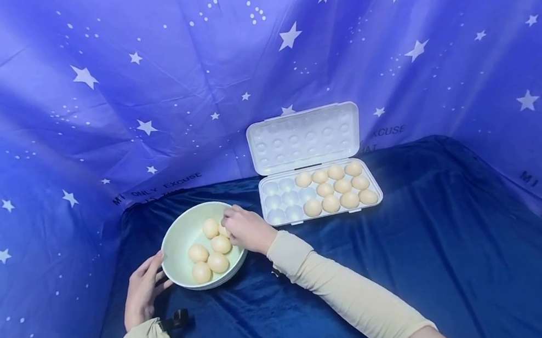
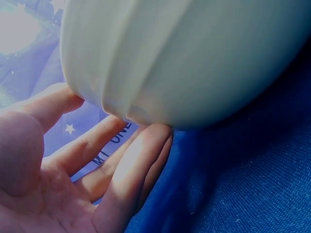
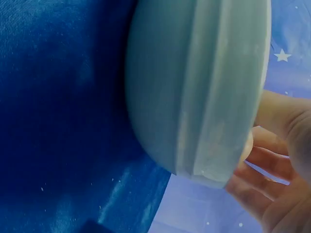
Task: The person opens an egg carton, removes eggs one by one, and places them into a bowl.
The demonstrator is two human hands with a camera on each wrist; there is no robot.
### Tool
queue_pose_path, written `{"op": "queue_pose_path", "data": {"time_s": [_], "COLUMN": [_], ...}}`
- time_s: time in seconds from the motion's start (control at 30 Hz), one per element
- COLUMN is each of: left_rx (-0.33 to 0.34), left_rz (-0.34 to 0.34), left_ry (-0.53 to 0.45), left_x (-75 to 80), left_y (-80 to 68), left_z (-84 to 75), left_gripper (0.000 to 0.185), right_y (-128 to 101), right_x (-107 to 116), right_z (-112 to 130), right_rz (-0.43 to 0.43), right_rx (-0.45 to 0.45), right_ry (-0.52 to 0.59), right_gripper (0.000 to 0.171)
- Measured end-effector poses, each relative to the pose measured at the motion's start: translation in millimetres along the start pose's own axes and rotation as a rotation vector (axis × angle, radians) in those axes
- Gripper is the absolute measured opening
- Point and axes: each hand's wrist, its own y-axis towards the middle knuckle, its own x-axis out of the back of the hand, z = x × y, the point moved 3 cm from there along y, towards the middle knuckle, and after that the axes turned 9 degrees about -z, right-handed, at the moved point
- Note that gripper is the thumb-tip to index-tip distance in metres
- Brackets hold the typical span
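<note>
Five eggs (image 1: 210, 250) lie in the bowl (image 1: 176, 245); right hand (image 1: 245, 229) pinches one, open left hand (image 1: 141, 290) steadies the rim.

Both arms are in long, snug cream-beige sleeves (image 1: 348, 287) that run right down to the wrists, smooth fabric with a few soft wrinkles. The left hand (image 1: 141, 290) and right hand (image 1: 247, 229) are bare, no gloves or rings showing. There's a small black clip-like strap piece (image 1: 177, 319) sitting at the left cuff.
</note>
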Motion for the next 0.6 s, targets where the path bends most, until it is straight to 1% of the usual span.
{"op": "queue_pose_path", "data": {"time_s": [0.2, 0.33, 0.47, 0.6], "left_rx": [-0.004, 0.002, 0.006, 0.008], "left_rz": [0.002, 0.004, 0.003, 0.003], "left_ry": [0.0, -0.005, -0.004, 0.005], "left_x": [-0.1, -0.5, -0.8, -0.9], "left_y": [0.6, 0.1, 0.0, 0.1], "left_z": [-0.3, -0.8, -0.7, -0.4], "left_gripper": [0.065, 0.064, 0.062, 0.067], "right_y": [3.6, 4.8, 5.0, 5.0], "right_x": [-10.2, -14.9, -17.5, -17.8], "right_z": [3.6, 5.7, 6.9, 7.6], "right_rz": [0.058, 0.094, 0.102, 0.093], "right_rx": [-0.003, 0.003, 0.009, 0.014], "right_ry": [-0.063, -0.108, -0.127, -0.13], "right_gripper": [0.008, 0.006, 0.008, 0.009]}}
